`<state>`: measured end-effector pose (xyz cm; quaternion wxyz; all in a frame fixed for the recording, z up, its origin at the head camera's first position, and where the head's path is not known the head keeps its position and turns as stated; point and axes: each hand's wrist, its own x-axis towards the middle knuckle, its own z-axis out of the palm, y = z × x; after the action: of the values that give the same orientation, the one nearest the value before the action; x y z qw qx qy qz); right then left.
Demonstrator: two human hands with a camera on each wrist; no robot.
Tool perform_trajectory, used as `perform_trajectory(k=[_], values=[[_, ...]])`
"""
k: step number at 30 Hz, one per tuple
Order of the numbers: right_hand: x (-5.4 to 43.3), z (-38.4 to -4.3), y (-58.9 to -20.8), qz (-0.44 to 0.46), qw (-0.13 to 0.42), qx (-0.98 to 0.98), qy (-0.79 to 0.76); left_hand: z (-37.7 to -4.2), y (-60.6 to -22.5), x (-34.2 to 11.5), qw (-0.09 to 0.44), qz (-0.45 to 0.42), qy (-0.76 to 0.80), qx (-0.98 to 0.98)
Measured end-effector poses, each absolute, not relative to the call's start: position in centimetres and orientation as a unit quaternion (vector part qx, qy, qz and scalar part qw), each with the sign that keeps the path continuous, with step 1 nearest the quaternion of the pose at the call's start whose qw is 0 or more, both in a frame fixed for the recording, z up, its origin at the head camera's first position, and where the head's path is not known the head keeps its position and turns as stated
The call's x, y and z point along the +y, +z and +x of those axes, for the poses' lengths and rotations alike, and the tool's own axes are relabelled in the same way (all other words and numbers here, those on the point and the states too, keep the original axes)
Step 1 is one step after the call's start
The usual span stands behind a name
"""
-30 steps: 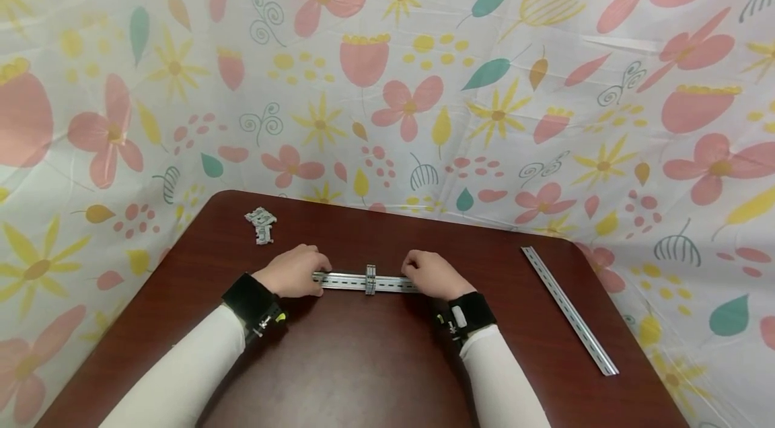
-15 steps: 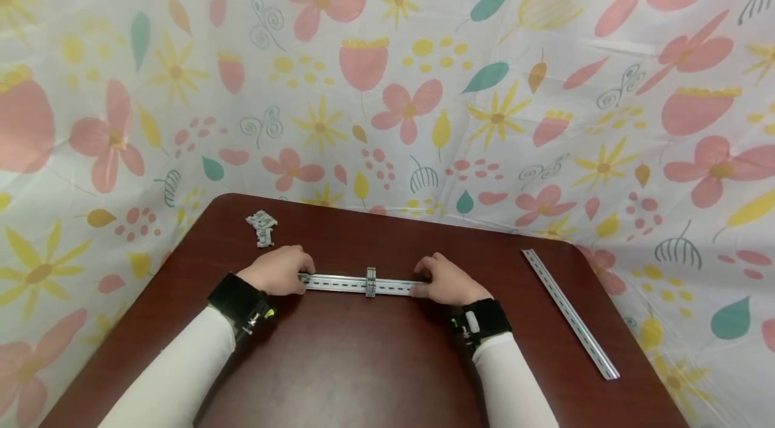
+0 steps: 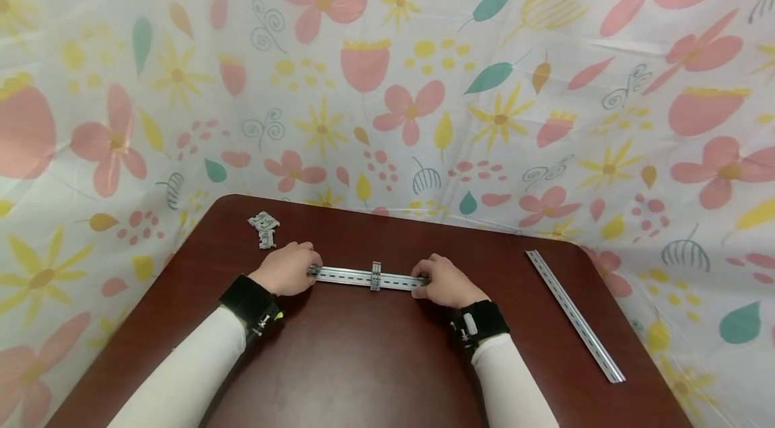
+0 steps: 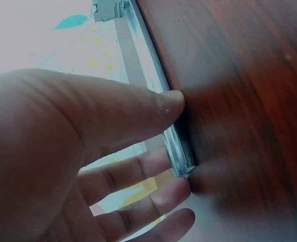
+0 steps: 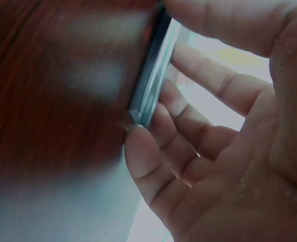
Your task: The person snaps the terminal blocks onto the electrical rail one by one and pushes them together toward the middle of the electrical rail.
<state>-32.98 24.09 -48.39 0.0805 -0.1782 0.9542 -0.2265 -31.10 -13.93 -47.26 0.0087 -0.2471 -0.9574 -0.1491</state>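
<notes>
A slotted metal DIN rail lies crosswise on the table in the head view. Small grey terminal blocks sit side by side near its middle. My left hand holds the rail's left end, its thumb over the near edge and fingers at the far side. The right hand grips the opposite end between thumb and fingers. In the left wrist view a grey terminal block shows farther along the rail. The right wrist view has the rail running between thumb and fingers, with one fingertip at its end.
A second slotted DIN rail lies slanted on the right of the brown table. Several loose grey terminal blocks are heaped at the back left. A flower-print curtain hangs behind the table.
My right hand has slid outward to the rail's right end. The left hand first shifted left, then came back right. The rail with its blocks now lies slightly farther from me.
</notes>
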Motion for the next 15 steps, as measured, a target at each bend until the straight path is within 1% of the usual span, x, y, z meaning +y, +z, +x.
perform_trajectory(k=[8, 15], values=[[24.1, -33.9, -48.2, -0.173, 0.077, 0.957, -0.219, -32.5, -47.2, -13.2, 0.007, -0.225, -0.139, -0.964], [24.7, -35.2, -48.2, -0.179, 0.075, 0.958, -0.212, -34.7, -47.3, -12.4, -0.016, -0.201, -0.129, -0.971]])
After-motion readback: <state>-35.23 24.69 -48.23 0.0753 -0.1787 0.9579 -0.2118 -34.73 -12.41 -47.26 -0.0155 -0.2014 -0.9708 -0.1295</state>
